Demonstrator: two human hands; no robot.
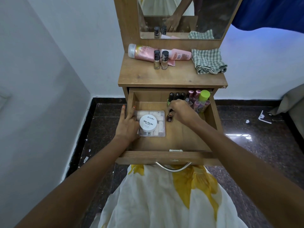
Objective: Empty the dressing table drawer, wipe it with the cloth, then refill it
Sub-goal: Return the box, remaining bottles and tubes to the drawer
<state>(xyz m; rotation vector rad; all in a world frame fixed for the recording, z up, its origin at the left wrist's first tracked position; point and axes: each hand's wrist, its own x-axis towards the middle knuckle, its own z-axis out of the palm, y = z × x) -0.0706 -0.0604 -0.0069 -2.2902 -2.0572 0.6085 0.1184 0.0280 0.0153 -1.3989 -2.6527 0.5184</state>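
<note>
The wooden drawer [174, 139] is pulled out below the dressing table top [172, 76]. My left hand [127, 124] rests on the drawer's left wall, fingers against a clear plastic case [160, 127] with a white nail polish wipes jar [147, 123] on top. My right hand [182, 111] pinches the cap of a dark red nail polish bottle [169, 117] above the drawer floor. Several polish bottles and pink tubes [195, 100] crowd the far right corner. A checked cloth [208, 60] lies folded on the table top's right side.
Two pink bottles [158, 52] lie on the table top with two small polish bottles [160, 60] standing in front. A mirror [182, 15] rises behind. White walls flank the table; dark stone floor holds scraps of paper [264, 117] at right.
</note>
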